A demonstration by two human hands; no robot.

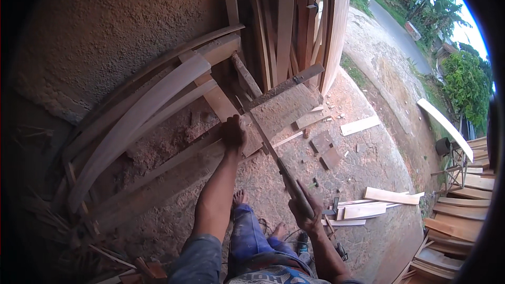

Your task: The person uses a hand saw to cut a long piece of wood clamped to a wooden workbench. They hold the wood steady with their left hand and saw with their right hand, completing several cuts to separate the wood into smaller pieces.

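Observation:
My left hand (233, 132) is closed, pressing down around a flat wooden board (218, 99) that lies across the dusty wooden workbench (284, 102). Low on the right, my right hand (306, 208) grips the thick near end of a long, narrow tool (286, 174), which looks like a handsaw seen nearly edge-on. Its thin far part slants up and left to the bench, close beside the board and my left fist. Whether the blade touches the board is hard to tell. Fingers of both hands are partly hidden.
Curved wooden pieces (139, 113) lean over the bench's left side, near a rough wall (115, 31). Tall planks (286, 26) stand behind. Offcuts (363, 210) and sawdust lie on the concrete floor (379, 163). More boards (463, 208) are stacked far right. My bare feet are below.

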